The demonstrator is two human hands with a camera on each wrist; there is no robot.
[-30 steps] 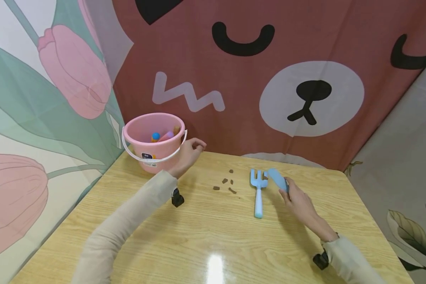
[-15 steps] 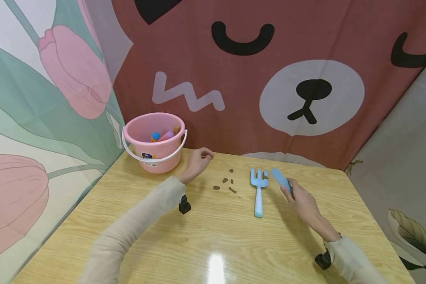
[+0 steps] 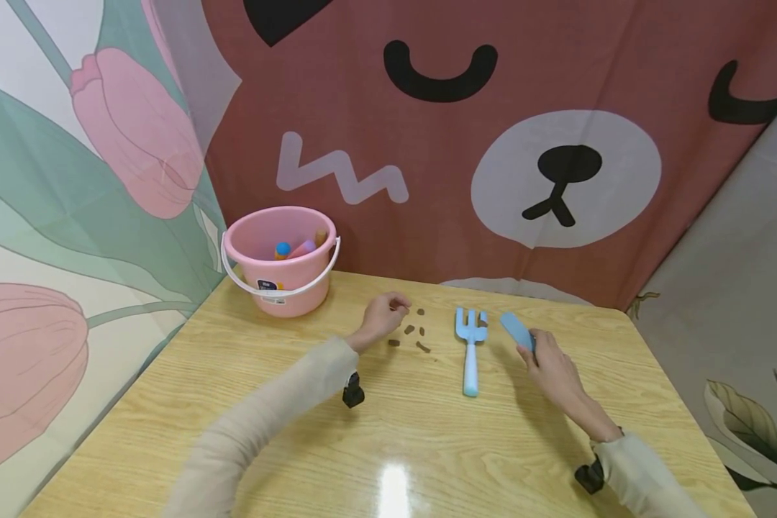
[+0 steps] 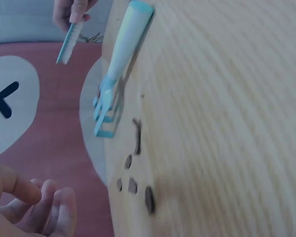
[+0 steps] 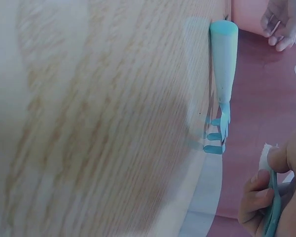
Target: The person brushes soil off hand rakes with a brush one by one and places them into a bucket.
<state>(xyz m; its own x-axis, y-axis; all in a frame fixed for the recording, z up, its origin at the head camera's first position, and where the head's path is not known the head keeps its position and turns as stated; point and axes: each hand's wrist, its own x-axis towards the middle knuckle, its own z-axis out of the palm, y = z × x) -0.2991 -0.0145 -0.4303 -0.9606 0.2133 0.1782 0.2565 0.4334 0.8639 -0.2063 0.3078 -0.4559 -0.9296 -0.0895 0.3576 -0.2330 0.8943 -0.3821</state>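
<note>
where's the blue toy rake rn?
Head view: the blue rake lies flat on the table, right of centre, between the brown bits and the right hand.

A pink bucket [image 3: 278,262], light-blue rake [image 3: 470,345], light-blue scoop [image 3: 516,332] and brown bits [image 3: 411,335] sit on the pale wood-grain tabletop [image 3: 388,432].

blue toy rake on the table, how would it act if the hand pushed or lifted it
The blue toy rake looks like moulded plastic, so probably stiff and light. It lies flat on the smooth, glossy table, so a push would likely slide it. Its rounded handle might turn slightly, but the prongs should stop any rolling.
</note>
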